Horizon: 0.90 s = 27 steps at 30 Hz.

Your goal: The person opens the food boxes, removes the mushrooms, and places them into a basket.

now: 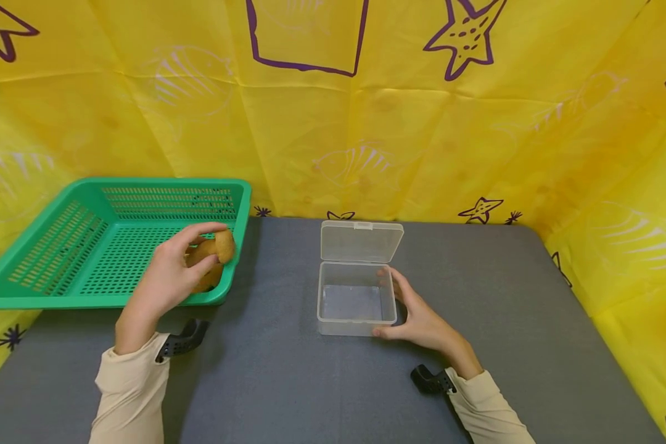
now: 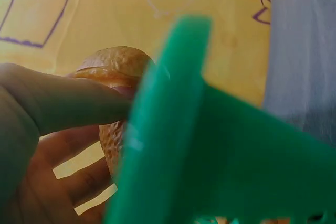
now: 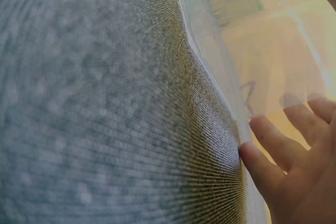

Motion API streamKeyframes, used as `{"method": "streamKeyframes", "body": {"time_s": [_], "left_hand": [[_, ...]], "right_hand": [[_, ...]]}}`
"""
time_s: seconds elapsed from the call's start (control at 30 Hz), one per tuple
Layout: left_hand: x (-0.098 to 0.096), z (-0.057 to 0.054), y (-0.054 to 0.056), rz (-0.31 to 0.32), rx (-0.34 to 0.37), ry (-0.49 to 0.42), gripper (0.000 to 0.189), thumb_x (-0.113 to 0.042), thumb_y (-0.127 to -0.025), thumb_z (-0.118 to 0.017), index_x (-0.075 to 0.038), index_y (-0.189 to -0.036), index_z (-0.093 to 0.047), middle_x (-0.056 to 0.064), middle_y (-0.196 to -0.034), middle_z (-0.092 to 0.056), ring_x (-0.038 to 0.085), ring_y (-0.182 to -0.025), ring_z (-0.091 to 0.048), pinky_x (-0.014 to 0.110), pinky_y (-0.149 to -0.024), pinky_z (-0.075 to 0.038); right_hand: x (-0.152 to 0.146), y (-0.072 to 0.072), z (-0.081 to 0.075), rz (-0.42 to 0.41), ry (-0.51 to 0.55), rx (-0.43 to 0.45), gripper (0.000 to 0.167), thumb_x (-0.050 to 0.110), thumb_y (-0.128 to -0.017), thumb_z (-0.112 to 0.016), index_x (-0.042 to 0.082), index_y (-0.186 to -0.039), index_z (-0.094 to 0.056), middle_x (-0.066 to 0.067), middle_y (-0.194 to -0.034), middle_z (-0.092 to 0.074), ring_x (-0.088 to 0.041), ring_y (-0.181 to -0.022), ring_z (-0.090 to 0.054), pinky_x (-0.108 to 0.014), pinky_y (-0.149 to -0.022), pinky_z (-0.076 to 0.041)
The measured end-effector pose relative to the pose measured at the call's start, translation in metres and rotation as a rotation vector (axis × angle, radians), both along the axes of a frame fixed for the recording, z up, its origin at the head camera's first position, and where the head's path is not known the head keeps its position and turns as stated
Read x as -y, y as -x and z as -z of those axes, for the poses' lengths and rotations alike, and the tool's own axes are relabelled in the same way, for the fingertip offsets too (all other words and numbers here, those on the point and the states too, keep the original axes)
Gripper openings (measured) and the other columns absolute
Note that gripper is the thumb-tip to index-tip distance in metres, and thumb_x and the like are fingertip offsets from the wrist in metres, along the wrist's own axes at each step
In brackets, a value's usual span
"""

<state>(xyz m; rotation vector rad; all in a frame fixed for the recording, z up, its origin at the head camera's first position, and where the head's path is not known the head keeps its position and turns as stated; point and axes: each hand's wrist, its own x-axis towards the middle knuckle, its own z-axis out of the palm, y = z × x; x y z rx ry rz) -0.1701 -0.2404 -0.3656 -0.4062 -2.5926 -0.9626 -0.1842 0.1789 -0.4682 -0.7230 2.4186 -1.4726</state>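
Observation:
My left hand (image 1: 169, 268) pinches a brown oval piece (image 1: 225, 246) between thumb and fingers, over the right rim of the green basket (image 1: 243, 203). Its surface looks pitted in the left wrist view, where the basket's wall hides part of it; its exact kind is unclear. More brown pieces (image 1: 205, 285) lie below that hand in the basket's right end, partly covered by it. At the table's middle stands a clear plastic box (image 1: 346, 328) with its hinged lid (image 1: 361, 243) raised. My right hand (image 1: 422, 320) grips the box's right side, thumb at the front corner, fingers along the side.
Grey cloth (image 1: 288, 382) covers the table. Behind it and along the right hangs a yellow sheet (image 1: 288, 135) printed with fish and starfish. Black bands with devices (image 1: 183, 342) are strapped to both wrists.

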Motion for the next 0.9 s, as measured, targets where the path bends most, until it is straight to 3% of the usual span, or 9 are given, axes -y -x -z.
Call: {"method": "streamKeyframes", "body": {"time_s": [0.2, 0.3, 0.4, 0.57, 0.8, 0.9], "left_hand": [[0.019, 0.006, 0.003, -0.056, 0.121, 0.048, 0.051, 0.005, -0.088, -0.065, -0.013, -0.135, -0.058, 0.023, -0.113, -0.067, 0.033, -0.097, -0.061, 0.038, -0.078, -0.046], [0.03, 0.009, 0.004, -0.055, 0.159, 0.08, 0.052, 0.007, -0.088, -0.065, -0.009, -0.135, -0.056, 0.027, -0.118, -0.064, 0.041, -0.102, -0.06, 0.051, -0.079, -0.047], [0.038, 0.012, 0.004, -0.055, 0.196, 0.113, 0.052, 0.008, -0.087, -0.066, -0.008, -0.135, -0.056, 0.028, -0.125, -0.061, 0.045, -0.108, -0.057, 0.057, -0.082, -0.045], [0.046, 0.013, 0.003, -0.057, 0.21, 0.144, 0.051, 0.008, -0.086, -0.066, -0.008, -0.133, -0.058, 0.029, -0.127, -0.061, 0.048, -0.112, -0.056, 0.059, -0.084, -0.045], [0.056, 0.014, 0.001, -0.091, 0.233, 0.185, 0.051, 0.009, -0.086, -0.062, -0.008, -0.133, -0.056, 0.029, -0.129, -0.06, 0.043, -0.105, -0.056, 0.048, -0.076, -0.044], [0.06, 0.013, 0.0, -0.103, 0.253, 0.174, 0.05, 0.009, -0.086, -0.061, -0.007, -0.134, -0.056, 0.03, -0.129, -0.059, 0.044, -0.106, -0.055, 0.048, -0.076, -0.044]], "right_hand": [[0.0, 0.0, 0.0, 0.001, -0.009, 0.002, 0.109, 0.027, -0.075, -0.088, 0.031, -0.156, -0.016, -0.008, -0.161, -0.028, -0.031, -0.144, -0.039, -0.029, -0.109, -0.038], [0.0, -0.001, 0.0, 0.003, -0.011, 0.004, 0.108, 0.028, -0.075, -0.088, 0.032, -0.156, -0.016, -0.006, -0.161, -0.027, -0.03, -0.144, -0.038, -0.028, -0.109, -0.038], [0.0, -0.001, 0.0, 0.0, -0.008, 0.004, 0.108, 0.027, -0.075, -0.088, 0.032, -0.156, -0.016, -0.006, -0.161, -0.027, -0.031, -0.144, -0.039, -0.028, -0.108, -0.039], [0.0, -0.001, 0.0, 0.003, -0.01, 0.006, 0.109, 0.027, -0.075, -0.088, 0.031, -0.156, -0.015, -0.007, -0.161, -0.027, -0.031, -0.143, -0.039, -0.03, -0.108, -0.039], [0.0, -0.001, 0.0, 0.003, -0.012, 0.015, 0.11, 0.026, -0.074, -0.088, 0.031, -0.156, -0.015, -0.007, -0.162, -0.027, -0.03, -0.144, -0.039, -0.03, -0.108, -0.039], [0.0, -0.001, -0.001, 0.005, -0.017, 0.011, 0.11, 0.027, -0.074, -0.088, 0.031, -0.156, -0.014, -0.007, -0.162, -0.027, -0.03, -0.143, -0.039, -0.033, -0.108, -0.039]]}}
